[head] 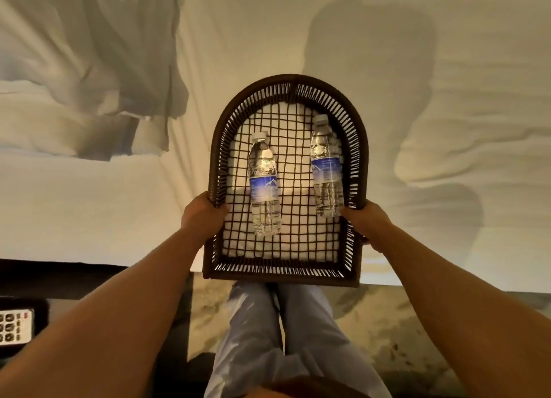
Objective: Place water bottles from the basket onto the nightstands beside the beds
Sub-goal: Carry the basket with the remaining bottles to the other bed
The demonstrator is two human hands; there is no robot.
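So both bottles lie flat in the basket [356, 135] over the bed [89, 206], long axes running near-to-far, caps far. Left hand [202, 215] and right hand [365, 221] each clamp a side rim. Right bottle [326, 165] sits just beside the right hand's fingers; left bottle [264, 186] is nearer the left hand.

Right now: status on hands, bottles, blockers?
Left hand, right hand gripping basket sides. Two bottles lying inside, over bed. No nightstand visible.

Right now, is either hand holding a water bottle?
No. Both bottles, one and the other, lie in the basket; the left hand and right hand grip its sides.
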